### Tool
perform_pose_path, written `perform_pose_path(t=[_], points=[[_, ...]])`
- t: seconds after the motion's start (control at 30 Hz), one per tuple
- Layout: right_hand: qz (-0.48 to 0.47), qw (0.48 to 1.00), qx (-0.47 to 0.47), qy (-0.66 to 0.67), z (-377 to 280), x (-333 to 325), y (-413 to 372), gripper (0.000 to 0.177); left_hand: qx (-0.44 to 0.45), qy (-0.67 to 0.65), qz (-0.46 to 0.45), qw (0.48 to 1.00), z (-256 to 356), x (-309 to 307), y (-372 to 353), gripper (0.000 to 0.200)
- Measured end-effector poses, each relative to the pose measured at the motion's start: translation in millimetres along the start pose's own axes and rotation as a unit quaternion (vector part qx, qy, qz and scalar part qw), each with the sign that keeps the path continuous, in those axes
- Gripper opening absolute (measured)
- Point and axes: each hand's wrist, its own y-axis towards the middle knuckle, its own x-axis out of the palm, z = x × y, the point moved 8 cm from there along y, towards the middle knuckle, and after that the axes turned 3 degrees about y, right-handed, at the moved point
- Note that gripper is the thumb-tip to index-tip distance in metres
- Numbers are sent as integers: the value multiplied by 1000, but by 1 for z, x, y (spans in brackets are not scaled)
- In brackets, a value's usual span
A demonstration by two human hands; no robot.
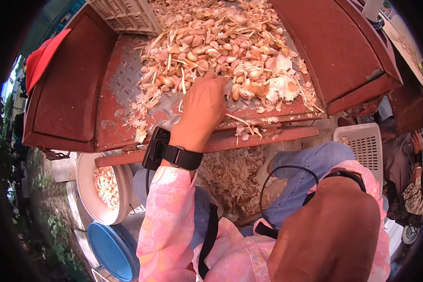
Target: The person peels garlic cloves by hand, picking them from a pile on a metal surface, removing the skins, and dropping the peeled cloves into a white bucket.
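A heap of garlic cloves and papery skins [230,42] covers the metal bed of a red cart [122,77]. At the near edge of the heap is my left hand [204,101], back upward, fingers bent down among the cloves; the fingertips are hidden, so what they hold, if anything, cannot be seen. My right hand [329,230] is raised close to the camera at the lower right, large in view. Its back and wrist show, while its fingers are out of sight. Pale garlic heads with loose skins [284,88] lie to the right of my left hand.
A white bucket [124,195] at the left holds peeled cloves. Below it stands a blue-lidded bucket [110,249]. A white crate [127,16] rests on the cart, and another basket [366,145] stands at the right. Skins [235,176] litter the ground. Another person's hand [417,142] shows far right.
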Motion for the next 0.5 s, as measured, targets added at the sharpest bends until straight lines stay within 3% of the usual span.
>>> perform_pose_path(t=[0.07, 0.1, 0.13, 0.17, 0.3, 0.37, 0.4, 0.43, 0.47, 0.5], points=[[104, 990, -94, 25, 2, -11, -12, 9, -11, 71, -125, 990, -7, 30, 4, 18], [103, 990, -95, 23, 14, -15, -9, 9, -10, 73, -125, 990, -7, 30, 5, 18], [70, 954, -285, -62, -2, -14, -18, 13, -10, 78, -111, 991, -6, 28, 7, 18], [35, 874, -463, -140, -15, -3, -37, 18, -13, 81, -101, 991, -5, 27, 6, 18], [34, 868, -456, -193, -25, 3, -43, 16, -63, 130, -84, 986, -12, 17, 5, 17], [58, 871, -454, -179, -25, 0, -44, 16, -66, -11, 26, 997, -9, -15, -5, 17], [58, 871, -451, -186, -19, 7, -36, 16, -61, -12, 31, 998, -5, -24, -7, 17], [133, 829, -524, -142, -17, 7, -35, 11, -169, -199, 21, 965, -16, -27, -16, 18], [206, 776, -588, -95, -16, 1, -40, 8, -269, -377, 9, 886, -22, -24, -30, 20], [207, 778, -586, -94, -20, -8, -40, 8, -271, -378, 11, 885, -16, -33, -34, 20]])
